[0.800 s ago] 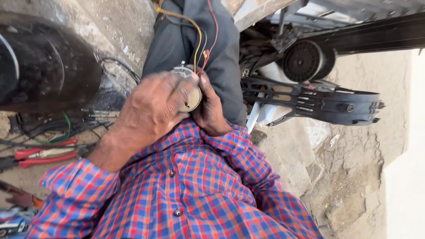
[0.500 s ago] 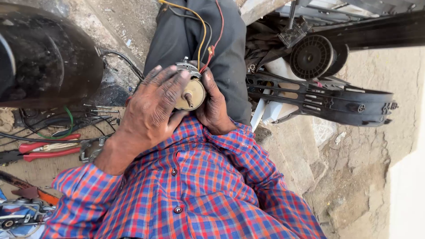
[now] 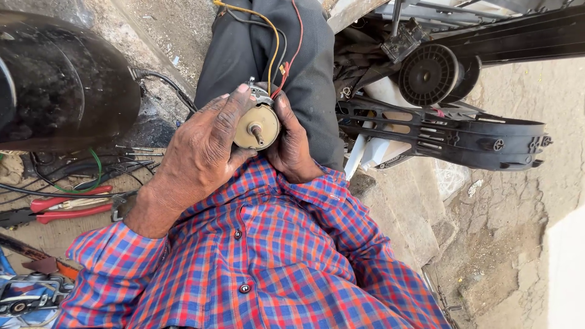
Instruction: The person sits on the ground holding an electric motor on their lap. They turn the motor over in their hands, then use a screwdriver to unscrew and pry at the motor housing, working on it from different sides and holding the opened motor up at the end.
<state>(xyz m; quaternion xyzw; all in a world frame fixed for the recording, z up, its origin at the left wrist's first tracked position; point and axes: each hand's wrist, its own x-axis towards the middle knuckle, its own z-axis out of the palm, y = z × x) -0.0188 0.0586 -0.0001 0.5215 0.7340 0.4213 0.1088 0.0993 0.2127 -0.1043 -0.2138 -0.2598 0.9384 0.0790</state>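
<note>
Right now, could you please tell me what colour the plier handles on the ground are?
Red; the pliers show best in the head view, lower left.

No packages, signs or screens in view. One doubtful item — a blue-and-white printed object (image 3: 27,295) at the bottom-left corner, flat, partly cut off — too unclear to classify as a label.

1. Single view: head-worn camera, looking steeply down the wearer's own chest and lap.
2. Range: close. The checked shirt (image 3: 268,268) fills the lower frame; both hands sit near centre.
3. Periphery: ground to the left with red-handled pliers (image 3: 67,207); black plastic housing (image 3: 463,131) to the right.
4. No second view shares the scene.
</note>
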